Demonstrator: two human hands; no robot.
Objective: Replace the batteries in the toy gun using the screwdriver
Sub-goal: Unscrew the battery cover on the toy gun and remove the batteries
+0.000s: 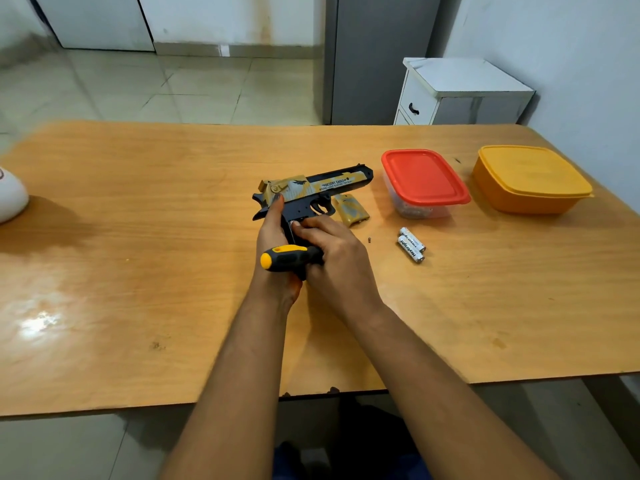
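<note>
Lettering reading "DESERT EAGLE" ran along the slide of the black-and-gold plastic toy gun (313, 188), which lay mid-bench. The left hand (273, 237) wrapped its grip; the right hand (332, 251) curled round the yellow-and-black screwdriver (287, 258). Two batteries (411, 244), their labels unreadable, lay toward the right edge beside a tiny screw (370, 240). A clear tub with a red lid (424, 178) held small indistinct pieces; the orange tub (530, 180) stayed closed.

I have one view only, a wide-angle head camera. It looks forward and down across the wooden table (138, 237) from its near edge, close above both forearms. Floor and far wall fill the upper frame. No second view shares the scene.
</note>
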